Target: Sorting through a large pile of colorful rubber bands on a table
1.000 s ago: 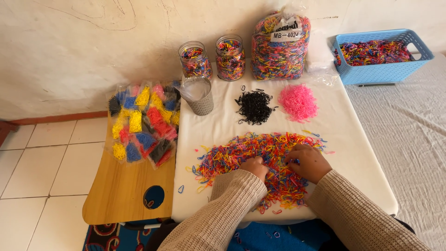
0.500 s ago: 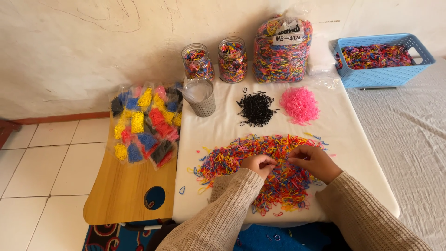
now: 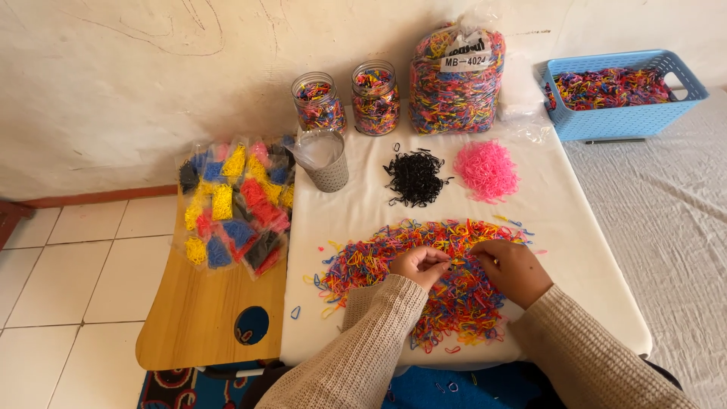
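From my view, both arms enter at the bottom of the frame in long beige knit sleeves with a ribbed, loose weave. My left hand (image 3: 421,265) and right hand (image 3: 515,269) are bare, without rings or gloves.

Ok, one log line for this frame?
left hand: picking in mixed bands | right hand: on same heap | black pile, pink pile: apart, untouched

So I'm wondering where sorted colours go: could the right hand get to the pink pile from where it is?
Probably yes. The right hand rests on the mixed bands, and the pink pile lies just beyond it with only bare white cloth between.
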